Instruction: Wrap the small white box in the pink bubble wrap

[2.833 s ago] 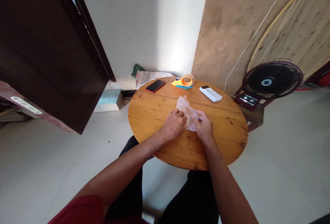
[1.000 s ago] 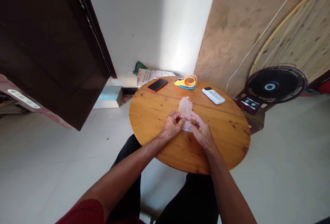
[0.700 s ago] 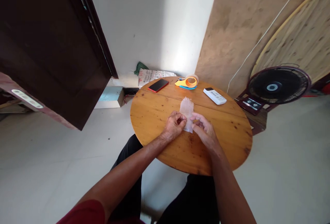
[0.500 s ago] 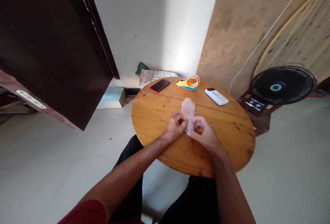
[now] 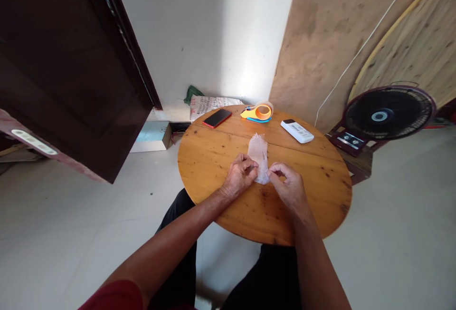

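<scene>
A thin, whitish translucent plastic piece [image 5: 258, 153] with a ragged far end lies on the round wooden table [image 5: 213, 158]. My left hand [image 5: 241, 174] pinches its left edge near the bottom. On the other side, my right hand [image 5: 287, 181] has thumb and forefinger pressed together on the lower right corner. Beyond the plastic stands an orange and blue tape dispenser [image 5: 257, 112]. A black phone with a red edge [image 5: 217, 118] lies to its left, and a white device with a dark panel [image 5: 297, 130] to its right.
A dark fan [image 5: 386, 115] stands right of the table. Behind the table are a printed sack [image 5: 213, 104] and a white wall. A pale box [image 5: 151, 136] sits on the floor at the left, beside a dark door [image 5: 71, 62].
My right thumb and forefinger have closed together on the plastic's lower right corner. The plastic's lower end looks more spread out. The whole view has shifted slightly.
</scene>
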`<state>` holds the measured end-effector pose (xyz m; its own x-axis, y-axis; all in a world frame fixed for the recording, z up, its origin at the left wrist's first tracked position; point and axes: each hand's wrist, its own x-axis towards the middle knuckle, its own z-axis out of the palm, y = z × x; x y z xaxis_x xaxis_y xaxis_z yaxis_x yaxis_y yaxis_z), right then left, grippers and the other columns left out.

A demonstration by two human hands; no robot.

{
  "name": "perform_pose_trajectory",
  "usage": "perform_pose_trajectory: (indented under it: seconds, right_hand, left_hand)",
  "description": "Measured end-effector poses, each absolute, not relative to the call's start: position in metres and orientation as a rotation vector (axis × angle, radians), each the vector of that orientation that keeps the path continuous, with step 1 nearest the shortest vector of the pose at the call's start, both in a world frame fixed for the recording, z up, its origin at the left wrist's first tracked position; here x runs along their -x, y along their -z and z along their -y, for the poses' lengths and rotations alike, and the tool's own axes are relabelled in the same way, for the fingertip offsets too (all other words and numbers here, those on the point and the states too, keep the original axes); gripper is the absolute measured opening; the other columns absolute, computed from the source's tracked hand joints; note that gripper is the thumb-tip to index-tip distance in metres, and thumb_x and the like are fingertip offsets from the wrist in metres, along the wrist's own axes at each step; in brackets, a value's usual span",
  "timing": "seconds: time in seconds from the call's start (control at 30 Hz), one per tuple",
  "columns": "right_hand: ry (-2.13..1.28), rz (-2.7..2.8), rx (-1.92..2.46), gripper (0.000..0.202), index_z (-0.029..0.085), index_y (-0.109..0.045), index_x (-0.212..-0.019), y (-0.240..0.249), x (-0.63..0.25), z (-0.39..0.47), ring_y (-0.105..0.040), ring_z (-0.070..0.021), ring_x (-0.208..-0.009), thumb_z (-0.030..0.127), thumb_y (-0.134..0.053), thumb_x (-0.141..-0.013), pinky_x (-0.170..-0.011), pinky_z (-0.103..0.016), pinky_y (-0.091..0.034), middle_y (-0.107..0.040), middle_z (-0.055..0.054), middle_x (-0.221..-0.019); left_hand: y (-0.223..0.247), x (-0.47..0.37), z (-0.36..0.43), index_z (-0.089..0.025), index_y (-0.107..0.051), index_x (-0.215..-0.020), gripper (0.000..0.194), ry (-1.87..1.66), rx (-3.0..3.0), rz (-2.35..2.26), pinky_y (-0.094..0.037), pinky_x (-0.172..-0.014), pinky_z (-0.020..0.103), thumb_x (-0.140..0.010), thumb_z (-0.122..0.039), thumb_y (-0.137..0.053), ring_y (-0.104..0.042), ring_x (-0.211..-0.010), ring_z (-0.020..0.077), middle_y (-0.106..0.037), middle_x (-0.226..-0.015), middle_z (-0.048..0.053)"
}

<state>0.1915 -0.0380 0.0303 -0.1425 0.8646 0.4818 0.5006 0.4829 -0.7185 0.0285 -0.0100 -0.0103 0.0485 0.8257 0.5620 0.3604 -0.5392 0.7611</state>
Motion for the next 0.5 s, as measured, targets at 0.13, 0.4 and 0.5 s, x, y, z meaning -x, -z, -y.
perform_pose_trajectory:
  seconds: [0.13,0.4,0.5]
  right_hand:
    - [-0.400,1.772,1.146,0.010,0.020,-0.057,-0.074,-0.027,-0.187,0.036,-0.055,-0.0146,-0.073,0.021,-0.054,-0.084,-0.070,-0.028,-0.044,-0.060,-0.001,-0.077]
    - [-0.466,1.877,1.071,0.014,0.020,-0.061,-0.075,-0.030,-0.176,0.036,-0.060,-0.0165,-0.079,0.024,-0.054,-0.086,-0.076,-0.029,-0.045,-0.065,-0.003,-0.080]
    - [-0.592,1.863,1.133,0.015,0.020,-0.066,-0.084,-0.031,-0.179,0.040,-0.062,-0.0175,-0.084,0.027,-0.053,-0.087,-0.079,-0.030,-0.047,-0.069,-0.004,-0.089]
  left_hand:
    - [0.009,-0.027,0.010,-0.016,-0.069,-0.081,0.012,-1.510,-1.984,-1.146,-0.049,-0.071,0.024,-0.075,-0.011,-0.059,-0.057,-0.080,0.0122,-0.054,-0.086,0.004]
    - [0.005,-0.028,0.013,-0.016,-0.068,-0.079,0.009,-1.457,-1.950,-1.136,-0.050,-0.075,0.025,-0.077,-0.014,-0.060,-0.058,-0.084,0.0134,-0.056,-0.089,0.005]
    - [0.006,-0.028,0.014,-0.016,-0.069,-0.080,0.010,-1.448,-1.930,-1.134,-0.050,-0.075,0.025,-0.078,-0.014,-0.059,-0.058,-0.084,0.0138,-0.057,-0.090,0.006]
